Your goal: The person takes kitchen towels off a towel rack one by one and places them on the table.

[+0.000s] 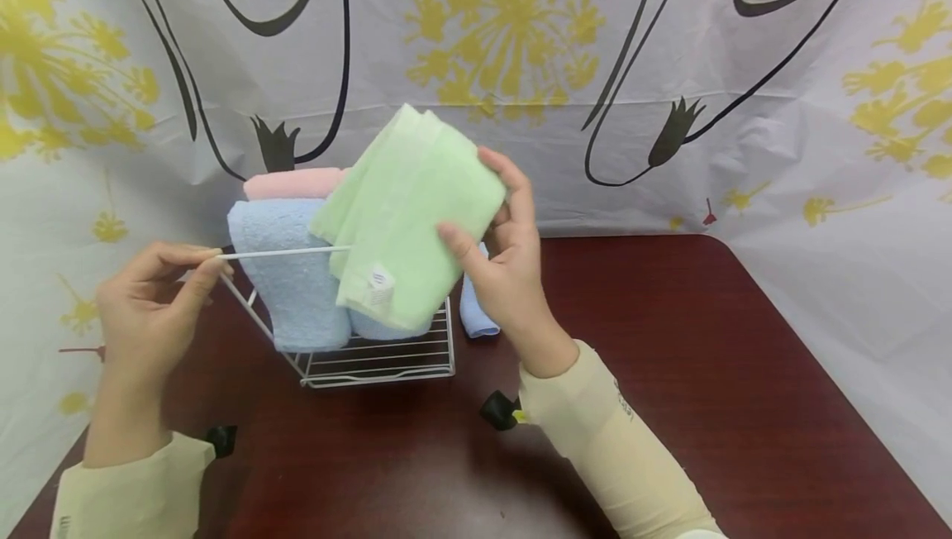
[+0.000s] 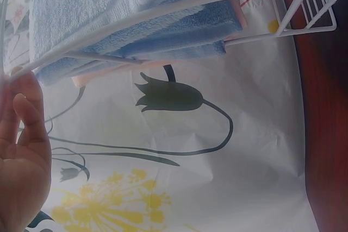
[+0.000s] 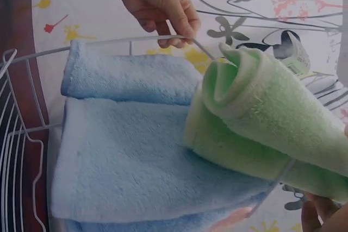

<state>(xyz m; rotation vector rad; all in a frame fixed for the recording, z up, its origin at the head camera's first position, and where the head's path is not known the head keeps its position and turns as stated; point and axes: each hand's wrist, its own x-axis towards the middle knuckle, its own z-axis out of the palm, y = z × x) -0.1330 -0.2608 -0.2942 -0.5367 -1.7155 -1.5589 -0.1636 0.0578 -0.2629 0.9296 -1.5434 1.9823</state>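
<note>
The right grip [image 1: 506, 262] is pinching the green towel [image 1: 416, 217] at centre frame, the left grip [image 1: 154, 299] the wire basket's rim [image 1: 283, 254]. Loading seems to be proceeding, probably calling next for lowering it beside the blue towels [image 1: 293, 274].

One towel [image 1: 416, 221] is pale green, the basket [image 1: 283, 253] white, the backdrop [image 1: 509, 18] yellow-flowered
</note>
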